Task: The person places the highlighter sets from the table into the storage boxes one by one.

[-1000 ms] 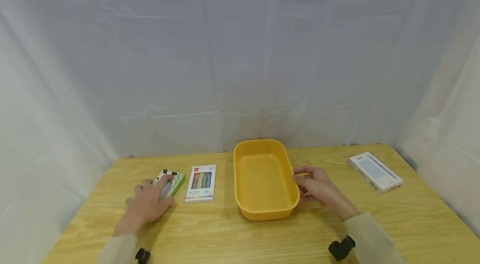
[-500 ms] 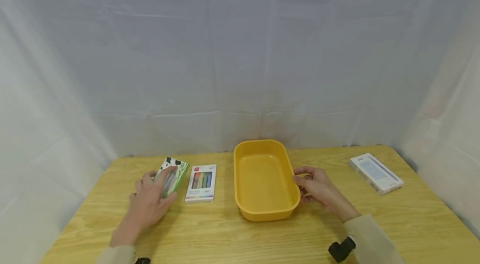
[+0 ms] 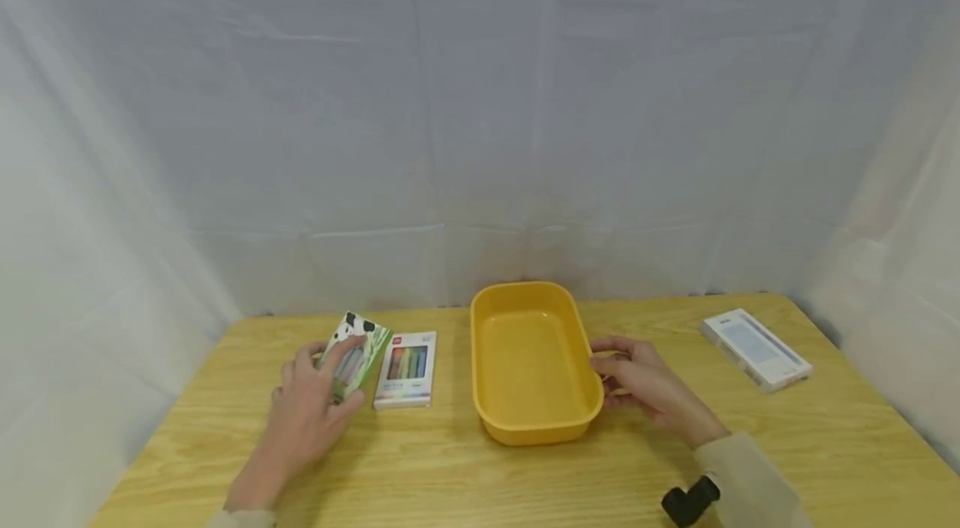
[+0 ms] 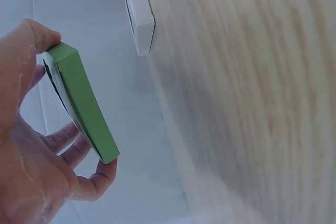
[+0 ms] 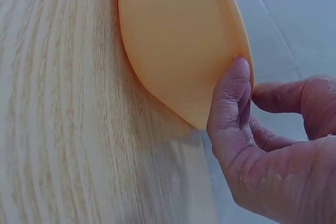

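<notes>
My left hand (image 3: pixel 302 405) grips a small green and white box with a panda print (image 3: pixel 361 356) by its edges, tilted. In the left wrist view the thumb is at one end of the green box (image 4: pixel 86 103) and fingertips are at the other, with the box held off the table. Beside it lies a white box with a window of coloured sticks (image 3: pixel 406 370). My right hand (image 3: pixel 641 382) pinches the right rim of a yellow plastic tub (image 3: pixel 528 370). In the right wrist view the thumb and fingers of the right hand (image 5: pixel 273 156) meet at the rim of the tub (image 5: pixel 178 40).
Another white box (image 3: pixel 757 349) lies at the right of the wooden table (image 3: pixel 450 478). White sheeting (image 3: pixel 480 112) hangs behind the table and at both sides.
My left hand has lifted the panda box and carried it to the right, nearer the white box with coloured sticks. The right hand has stayed at the tub's rim.
</notes>
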Available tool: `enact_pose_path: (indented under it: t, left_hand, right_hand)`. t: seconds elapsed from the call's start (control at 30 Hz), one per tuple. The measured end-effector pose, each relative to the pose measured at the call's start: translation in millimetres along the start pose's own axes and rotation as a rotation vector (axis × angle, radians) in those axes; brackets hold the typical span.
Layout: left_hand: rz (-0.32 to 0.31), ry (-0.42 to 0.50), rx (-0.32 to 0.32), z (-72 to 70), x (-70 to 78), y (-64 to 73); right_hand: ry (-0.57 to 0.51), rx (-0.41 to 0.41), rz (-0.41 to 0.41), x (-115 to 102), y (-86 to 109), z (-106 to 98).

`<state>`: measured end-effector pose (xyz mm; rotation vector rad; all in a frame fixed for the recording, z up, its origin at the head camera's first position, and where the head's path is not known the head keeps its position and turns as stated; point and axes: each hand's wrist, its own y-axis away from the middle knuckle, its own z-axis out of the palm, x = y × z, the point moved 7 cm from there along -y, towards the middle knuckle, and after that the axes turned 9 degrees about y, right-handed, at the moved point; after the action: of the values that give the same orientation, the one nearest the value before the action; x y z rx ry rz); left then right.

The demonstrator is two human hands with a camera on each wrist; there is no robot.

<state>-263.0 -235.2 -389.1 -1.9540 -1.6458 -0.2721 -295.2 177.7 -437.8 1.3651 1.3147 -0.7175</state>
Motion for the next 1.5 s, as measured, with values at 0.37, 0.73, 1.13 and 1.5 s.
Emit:
enact_pose_path:
  t: [0.37, 0.73, 1.13, 1.5]
  left_hand:
    - [0.031, 0.021, 0.030, 4.3, 9.7, 9.2]
    - [0.119, 0.049, 0.072, 7.0, 32.7, 8.1]
    - [0.186, 0.077, 0.095, 13.7, 48.9, 8.5]
    - [0.220, 0.095, 0.100, 18.3, 60.7, 6.1]
  right_hand:
    - [-0.036, -0.056, 0.006, 3.0, 6.9, 1.5]
    - [-0.026, -0.040, 0.008, 2.3, 7.0, 0.5]
    - [-0.025, -0.033, -0.005, 4.0, 5.1, 0.4]
    - [-0.026, -0.030, -0.004, 2.0, 4.8, -0.9]
